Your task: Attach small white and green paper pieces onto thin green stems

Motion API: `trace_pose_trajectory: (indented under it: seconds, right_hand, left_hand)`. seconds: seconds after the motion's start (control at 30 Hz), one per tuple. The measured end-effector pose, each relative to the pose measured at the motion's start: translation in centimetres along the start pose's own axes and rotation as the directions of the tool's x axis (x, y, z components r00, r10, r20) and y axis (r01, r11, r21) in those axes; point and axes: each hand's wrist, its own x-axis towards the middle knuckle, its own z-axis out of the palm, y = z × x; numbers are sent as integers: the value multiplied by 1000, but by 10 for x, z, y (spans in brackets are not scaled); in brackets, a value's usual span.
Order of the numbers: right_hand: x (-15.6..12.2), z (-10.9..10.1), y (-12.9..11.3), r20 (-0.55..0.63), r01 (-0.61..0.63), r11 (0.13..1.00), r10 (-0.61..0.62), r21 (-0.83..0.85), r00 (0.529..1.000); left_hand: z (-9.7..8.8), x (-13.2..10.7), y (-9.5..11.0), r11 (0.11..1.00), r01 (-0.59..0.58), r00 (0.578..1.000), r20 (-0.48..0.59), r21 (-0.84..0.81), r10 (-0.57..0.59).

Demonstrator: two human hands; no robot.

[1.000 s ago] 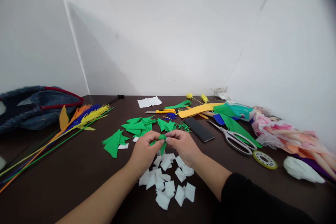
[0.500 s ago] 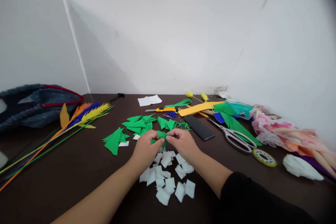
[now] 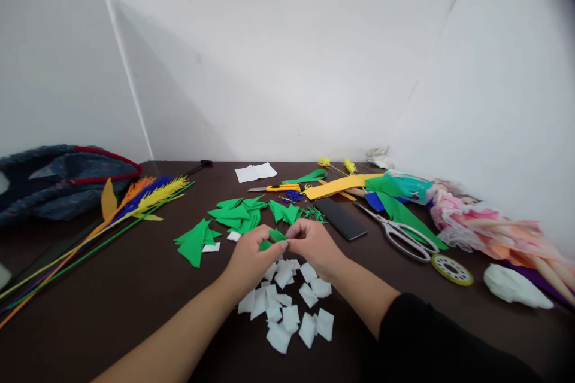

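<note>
Above the middle of the tabletop (image 3: 112,287), a small, curled green piece (image 3: 277,235) was pinched by both hands, left hand (image 3: 249,254) and right hand (image 3: 317,248) gripping it between thumbs and fingers, tips close together. Nearer the wearer lay white squares (image 3: 278,338), scattered, some overlapping. Beyond and leftward, cut green pieces (image 3: 194,245) sat in loose heaps. Past the right hand: a flat black slab (image 3: 341,219), then scissors (image 3: 385,224) near a tape roll (image 3: 452,269). Farther back, a yellow cutter (image 3: 285,188) showed its blade. Feathery-headed stems (image 3: 166,191) rested far left.
</note>
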Motion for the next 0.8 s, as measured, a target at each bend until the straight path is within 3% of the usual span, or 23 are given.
trace_pose_trajectory:
  seconds: [0.27,0.4,0.53,0.63,0.8]
  right_hand:
    - [-6,4,-9,-24,83,943,-96,-323,995]
    - [-6,2,-8,-7,98,924,-108,-369,994]
    - [-3,-2,-2,6,129,947,-134,-296,991]
    - [0,-3,2,-19,210,962,-216,-177,976]
    - [0,-1,3,37,305,927,-305,-220,952]
  left_hand:
    - [0,1,-4,992,56,998,-12,-117,-58]
    - [-1,2,-6,978,113,985,-107,-176,-133]
    - [-2,2,-8,959,127,972,-160,-253,-171]
    - [-2,2,-7,958,115,981,-118,-263,-151]
    - [-1,1,-3,973,100,992,-50,-210,-113]
